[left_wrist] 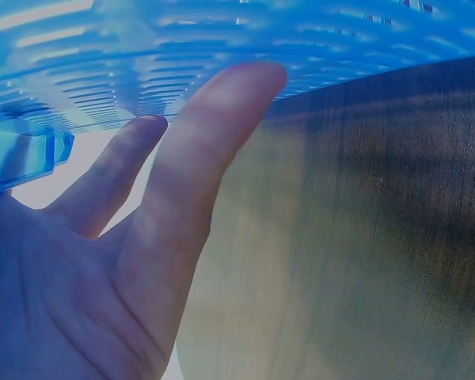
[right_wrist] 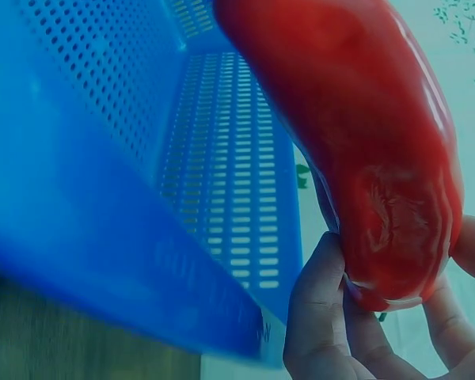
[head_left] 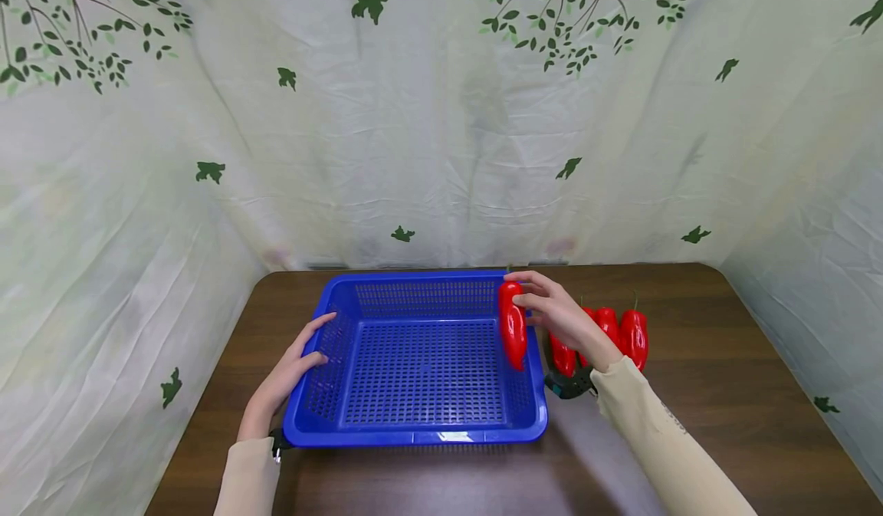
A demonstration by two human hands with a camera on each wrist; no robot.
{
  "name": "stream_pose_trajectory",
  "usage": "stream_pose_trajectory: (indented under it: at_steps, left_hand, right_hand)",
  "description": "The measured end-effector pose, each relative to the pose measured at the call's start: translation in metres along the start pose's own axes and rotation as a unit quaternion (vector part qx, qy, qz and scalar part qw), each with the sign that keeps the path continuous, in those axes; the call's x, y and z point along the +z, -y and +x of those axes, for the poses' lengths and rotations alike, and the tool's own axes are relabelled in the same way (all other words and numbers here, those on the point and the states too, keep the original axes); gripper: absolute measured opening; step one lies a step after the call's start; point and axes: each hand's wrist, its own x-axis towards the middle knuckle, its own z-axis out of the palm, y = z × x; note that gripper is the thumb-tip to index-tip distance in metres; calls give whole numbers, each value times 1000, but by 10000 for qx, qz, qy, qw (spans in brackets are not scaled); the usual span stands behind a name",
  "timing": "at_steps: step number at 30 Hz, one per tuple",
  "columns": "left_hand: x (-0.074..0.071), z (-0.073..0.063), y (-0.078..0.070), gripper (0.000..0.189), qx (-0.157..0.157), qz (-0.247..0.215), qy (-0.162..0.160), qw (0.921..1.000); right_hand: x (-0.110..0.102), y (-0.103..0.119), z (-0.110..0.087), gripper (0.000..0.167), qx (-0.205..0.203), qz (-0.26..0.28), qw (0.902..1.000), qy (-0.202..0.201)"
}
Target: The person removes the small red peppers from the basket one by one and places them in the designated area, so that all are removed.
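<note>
A blue plastic basket (head_left: 424,374) with slotted walls stands on the wooden table, its inside bare. At its left rim, my left hand (head_left: 288,374) holds on, with thumb and a finger reaching over the edge; its other fingers are hidden. The thumb (left_wrist: 194,150) shows large before the slotted wall in the left wrist view. Over the basket's right side, my right hand (head_left: 562,310) grips a glossy red chili pepper (head_left: 513,328), its tip pointing down. In the right wrist view, fingertips surround one end of that pepper (right_wrist: 364,150).
Several more red peppers (head_left: 633,336) lie on the table just right of the basket, partly hidden by the right wrist. A pale curtain (head_left: 441,156) printed with leaves hangs behind and beside the brown table (head_left: 717,393).
</note>
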Motion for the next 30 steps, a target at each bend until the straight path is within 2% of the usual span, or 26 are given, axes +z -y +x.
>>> stream_pose_trajectory:
  at_steps: [26, 30]
  left_hand:
    - [1, -3, -4, 66, -1, -37, 24, 10000]
    - [1, -3, -5, 66, 2, -59, 13, 10000]
  right_hand:
    - [-49, -7, -25, 45, -46, -518, 9980, -371]
    - [-57, -7, -30, 40, -80, -374, 9984, -418]
